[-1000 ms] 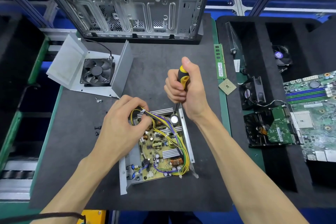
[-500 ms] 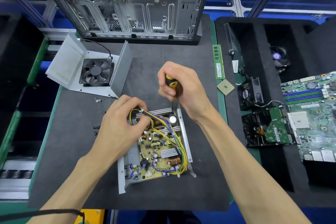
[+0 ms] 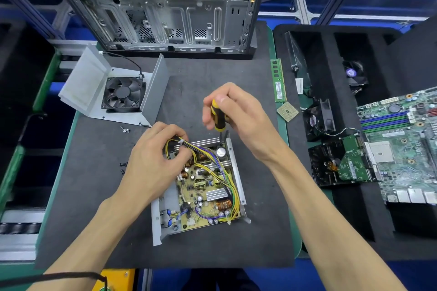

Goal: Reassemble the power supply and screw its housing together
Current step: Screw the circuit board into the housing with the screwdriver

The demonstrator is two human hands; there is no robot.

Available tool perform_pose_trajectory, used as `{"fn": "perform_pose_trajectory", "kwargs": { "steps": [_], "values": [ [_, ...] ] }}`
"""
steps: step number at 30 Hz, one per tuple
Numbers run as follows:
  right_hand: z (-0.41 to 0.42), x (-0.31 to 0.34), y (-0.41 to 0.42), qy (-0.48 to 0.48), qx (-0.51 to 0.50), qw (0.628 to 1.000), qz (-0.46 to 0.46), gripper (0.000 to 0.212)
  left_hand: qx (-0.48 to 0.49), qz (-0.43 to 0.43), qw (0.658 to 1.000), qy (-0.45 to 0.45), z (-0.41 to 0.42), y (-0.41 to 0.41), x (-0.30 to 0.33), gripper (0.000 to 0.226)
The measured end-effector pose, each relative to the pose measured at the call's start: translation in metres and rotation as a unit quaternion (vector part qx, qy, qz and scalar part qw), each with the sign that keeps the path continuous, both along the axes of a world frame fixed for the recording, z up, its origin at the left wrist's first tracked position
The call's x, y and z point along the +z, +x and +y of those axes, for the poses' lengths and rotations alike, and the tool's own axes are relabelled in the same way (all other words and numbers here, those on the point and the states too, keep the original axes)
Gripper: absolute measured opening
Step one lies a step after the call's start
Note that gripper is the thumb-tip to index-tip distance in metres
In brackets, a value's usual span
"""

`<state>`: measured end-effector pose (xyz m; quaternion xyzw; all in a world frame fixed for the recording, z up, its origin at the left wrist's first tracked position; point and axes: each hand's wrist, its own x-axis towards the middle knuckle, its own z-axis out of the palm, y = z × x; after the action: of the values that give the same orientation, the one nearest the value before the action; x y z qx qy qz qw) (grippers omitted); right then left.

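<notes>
The open power supply (image 3: 201,186) lies on the dark mat, its yellow circuit board bare inside the grey metal tray. My left hand (image 3: 151,160) grips the bundle of yellow and purple wires (image 3: 189,145) at the board's far left corner. My right hand (image 3: 238,113) holds a yellow and black screwdriver (image 3: 218,116) upright, its tip down at the far right corner beside a silver capacitor (image 3: 221,151). The grey housing cover with its black fan (image 3: 123,93) rests upside down at the far left. Loose screws (image 3: 123,166) lie left of the supply.
An empty computer case (image 3: 165,19) stands at the back. A green memory stick (image 3: 278,80) and a processor chip (image 3: 287,111) lie at the mat's right edge. The black foam tray (image 3: 331,54) on the right holds a motherboard (image 3: 402,144), a drive and fans.
My right hand has shifted its grip on the screwdriver, fingers now spread round the handle. The left hand stays on the wires. The view has drifted slightly.
</notes>
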<state>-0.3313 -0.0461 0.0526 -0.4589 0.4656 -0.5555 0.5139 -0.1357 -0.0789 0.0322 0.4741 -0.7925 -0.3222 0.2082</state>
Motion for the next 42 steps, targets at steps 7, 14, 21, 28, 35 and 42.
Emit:
{"fn": "perform_pose_trajectory", "kwargs": {
  "steps": [7,14,21,28,35,42],
  "values": [
    [0.008,0.004,0.006,-0.021,-0.03,0.999,-0.004,0.026,0.003,-0.005,1.0,-0.01,0.001,-0.001,0.001,0.015],
    [0.011,0.0,0.017,-0.008,-0.03,0.998,0.056,0.03,0.008,0.007,1.0,-0.004,0.001,-0.002,0.0,0.015],
    [0.01,-0.005,0.024,-0.028,-0.088,0.995,0.033,0.008,0.013,0.02,1.0,-0.006,0.001,-0.001,-0.002,0.015],
    [0.011,-0.01,0.037,-0.061,-0.129,0.989,0.038,0.009,0.015,0.022,1.0,-0.01,0.001,-0.001,-0.003,0.013],
    [0.011,-0.014,0.038,-0.067,-0.156,0.984,0.052,0.031,0.018,0.034,0.999,-0.004,0.001,-0.001,-0.004,0.014],
    [0.011,-0.013,0.048,-0.068,-0.192,0.978,0.034,0.015,0.022,0.041,0.999,-0.011,-0.001,-0.002,-0.007,0.015]
  ]
}}
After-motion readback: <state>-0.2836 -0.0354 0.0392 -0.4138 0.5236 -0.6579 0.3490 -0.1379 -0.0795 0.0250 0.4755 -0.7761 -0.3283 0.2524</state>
